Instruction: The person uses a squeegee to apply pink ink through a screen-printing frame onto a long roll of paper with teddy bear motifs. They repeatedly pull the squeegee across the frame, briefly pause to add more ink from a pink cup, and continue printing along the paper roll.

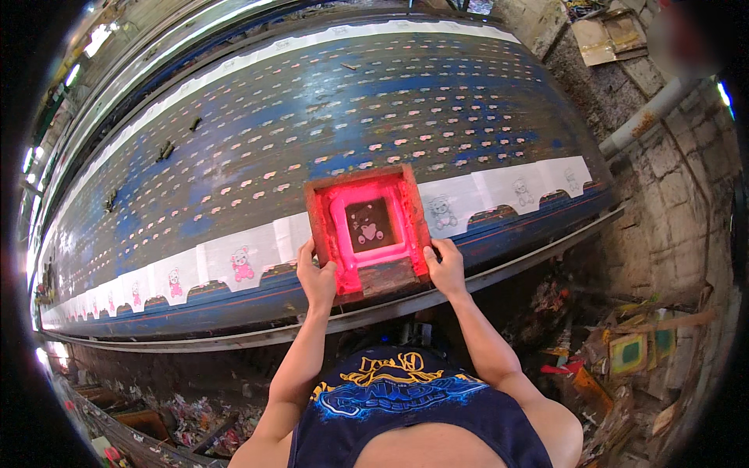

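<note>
A wooden screen-printing frame [413, 203], smeared with bright pink ink, lies over a white scalloped strip [488, 191] along the table's near edge. Its dark mesh window [368, 222] carries a small bear design. My left hand [316, 278] is closed on the frame's lower left side, my right hand [446, 269] on its lower right side. Left of the frame, printed bears [242, 264] on the strip have pink filling. To the right, the bears [442, 212] show only grey outlines. The frame hides the strip beneath it.
The long dark table [273, 117] bears rows of small pale prints and a second white strip [406, 28] at its far edge. A metal rail [546, 248] runs along the near side. Flattened cardboard [608, 37], a thick pipe [647, 117] and scattered frames [629, 352] lie to the right.
</note>
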### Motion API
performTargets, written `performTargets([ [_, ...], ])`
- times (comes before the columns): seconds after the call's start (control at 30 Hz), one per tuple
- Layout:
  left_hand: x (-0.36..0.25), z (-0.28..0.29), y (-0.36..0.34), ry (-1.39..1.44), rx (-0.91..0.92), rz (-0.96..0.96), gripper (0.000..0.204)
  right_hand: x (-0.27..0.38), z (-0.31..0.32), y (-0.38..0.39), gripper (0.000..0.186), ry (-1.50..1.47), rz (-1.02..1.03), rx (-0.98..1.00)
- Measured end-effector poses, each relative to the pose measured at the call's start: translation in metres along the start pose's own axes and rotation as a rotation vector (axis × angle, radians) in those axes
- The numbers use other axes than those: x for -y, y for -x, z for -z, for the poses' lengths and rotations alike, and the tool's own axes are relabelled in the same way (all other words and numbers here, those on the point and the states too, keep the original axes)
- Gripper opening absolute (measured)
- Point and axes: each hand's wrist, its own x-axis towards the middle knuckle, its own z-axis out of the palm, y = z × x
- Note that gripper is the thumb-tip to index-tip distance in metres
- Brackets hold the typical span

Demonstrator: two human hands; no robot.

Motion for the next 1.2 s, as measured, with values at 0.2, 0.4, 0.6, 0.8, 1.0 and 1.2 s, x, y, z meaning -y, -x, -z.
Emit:
performTargets([
  [0.2,-0.016,-0.112,0.024,0.032,0.013,0.020,0.060,-0.066,0.084,-0.037,0.030,0.039,-0.005,0.003],
  [0.4,-0.024,-0.172,0.042,0.000,0.027,0.111,0.063,-0.122,0.124,-0.052,0.035,0.050,-0.022,0.055],
  [0.6,-0.024,-0.183,0.048,-0.098,0.041,0.127,0.064,-0.142,0.135,-0.055,0.040,0.059,-0.013,0.120],
  [0.8,-0.032,-0.181,0.047,-0.120,0.058,0.160,0.065,-0.141,0.138,-0.055,0.044,0.026,-0.011,0.146],
  [1.0,-0.014,-0.184,0.046,-0.087,0.057,0.149,0.065,-0.131,0.136,-0.048,0.045,0.133,0.153,0.013],
  [1.2,-0.017,-0.184,0.046,-0.180,0.054,0.078,0.063,-0.067,0.149,-0.033,0.051,0.114,0.576,0.452],
])
